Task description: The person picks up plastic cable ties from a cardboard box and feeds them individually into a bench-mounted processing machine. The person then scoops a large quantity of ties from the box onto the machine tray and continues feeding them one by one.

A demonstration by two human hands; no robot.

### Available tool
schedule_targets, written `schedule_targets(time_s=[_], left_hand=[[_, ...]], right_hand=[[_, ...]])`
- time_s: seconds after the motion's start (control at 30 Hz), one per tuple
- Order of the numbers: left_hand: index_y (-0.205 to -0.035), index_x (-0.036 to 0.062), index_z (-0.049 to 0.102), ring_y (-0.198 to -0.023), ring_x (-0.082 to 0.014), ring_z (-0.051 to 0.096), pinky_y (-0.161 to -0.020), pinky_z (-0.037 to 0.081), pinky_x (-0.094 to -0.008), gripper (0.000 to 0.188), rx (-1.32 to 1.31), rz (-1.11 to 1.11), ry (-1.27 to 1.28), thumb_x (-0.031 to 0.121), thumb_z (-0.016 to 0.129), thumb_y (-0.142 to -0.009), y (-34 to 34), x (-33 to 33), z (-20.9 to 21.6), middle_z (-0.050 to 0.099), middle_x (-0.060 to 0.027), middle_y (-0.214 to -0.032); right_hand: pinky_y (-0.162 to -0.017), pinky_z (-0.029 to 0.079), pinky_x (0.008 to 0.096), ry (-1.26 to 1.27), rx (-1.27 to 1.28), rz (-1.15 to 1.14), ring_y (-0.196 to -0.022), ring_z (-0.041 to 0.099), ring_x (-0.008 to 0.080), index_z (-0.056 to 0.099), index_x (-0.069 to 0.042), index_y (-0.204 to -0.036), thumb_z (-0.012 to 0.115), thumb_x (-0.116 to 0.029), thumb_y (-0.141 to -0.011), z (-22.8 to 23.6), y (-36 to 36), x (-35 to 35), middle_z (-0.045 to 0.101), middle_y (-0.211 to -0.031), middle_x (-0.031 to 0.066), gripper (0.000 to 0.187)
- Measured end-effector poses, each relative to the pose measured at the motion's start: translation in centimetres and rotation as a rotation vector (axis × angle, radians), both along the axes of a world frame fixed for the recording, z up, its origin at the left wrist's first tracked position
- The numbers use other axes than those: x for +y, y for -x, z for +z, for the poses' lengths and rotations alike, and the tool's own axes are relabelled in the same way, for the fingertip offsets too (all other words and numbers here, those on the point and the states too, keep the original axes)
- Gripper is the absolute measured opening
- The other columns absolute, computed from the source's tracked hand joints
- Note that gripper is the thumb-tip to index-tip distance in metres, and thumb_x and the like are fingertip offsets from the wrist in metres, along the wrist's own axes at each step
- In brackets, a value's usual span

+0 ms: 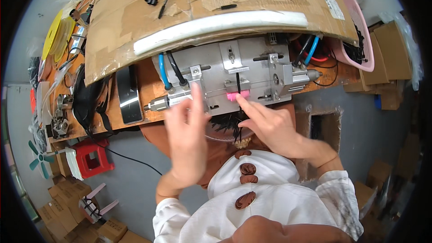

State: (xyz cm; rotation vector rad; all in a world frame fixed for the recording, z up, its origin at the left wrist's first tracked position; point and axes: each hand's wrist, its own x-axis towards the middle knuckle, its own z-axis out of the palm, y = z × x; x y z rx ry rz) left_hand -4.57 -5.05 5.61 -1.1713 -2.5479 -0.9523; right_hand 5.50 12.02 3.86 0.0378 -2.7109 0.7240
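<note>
While the index tip of the right hand [272,126] rests on the pink piece [231,96], its thumb stands well apart from that finger, nearer the body and close beside the cable's lower end, so the hand touches rather than clasps. The black cable [238,80] runs from the bracket [231,57] just beyond the fingertip down past the pink piece. The step looks like settling the cable in the rig; it probably goes best with light, even pressure from the fingertip, the cable kept straight and the thumb guiding its tail without tugging. The left hand [184,139], left of that touch, is blurred, index raised and other fingers curled; I cannot tell whether they hold anything small. Both hands should keep clear of the cylinders [159,103] on either side.
</note>
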Motion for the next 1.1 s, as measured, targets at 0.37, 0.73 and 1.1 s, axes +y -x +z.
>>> schedule_targets(time_s=[0.37,0.73,1.1], left_hand=[[-0.129,0.0056,0.052,-0.104,-0.0180,0.061,-0.089,0.048,-0.0280,0.047,-0.299,-0.251,-0.084,-0.008,0.058,-0.084,27.6,4.4,2.9,0.062,-0.0114,-0.115],[-0.114,0.0046,0.059,-0.071,-0.0097,0.055,-0.070,0.046,-0.0243,0.034,-0.164,-0.439,0.074,0.000,0.067,-0.081,19.6,12.2,8.9,0.059,-0.0025,-0.078],[-0.111,0.0017,0.059,-0.085,-0.0060,0.056,-0.078,0.045,-0.0196,0.025,-0.752,-0.388,-0.320,0.017,0.063,-0.092,21.2,6.1,14.4,0.062,-0.0033,-0.097]], right_hand=[[-0.071,0.056,0.0377,-0.718,0.140,0.299,-0.095,0.065,0.0280,0.066,-0.005,-0.092,0.058,-0.015,-0.080,8.3,26.9,4.3,0.066,-0.100,0.0111,0.018],[-0.067,0.052,0.0367,-0.328,0.372,0.280,-0.080,0.065,0.0274,0.069,-0.008,-0.090,0.061,-0.013,-0.078,7.1,19.3,14.3,0.068,-0.085,0.0080,0.015],[-0.067,0.048,0.0368,0.089,0.215,0.113,-0.066,0.063,0.0275,0.062,0.000,-0.098,0.062,-0.014,-0.084,8.4,18.9,16.1,0.064,-0.070,0.0134,0.021]])
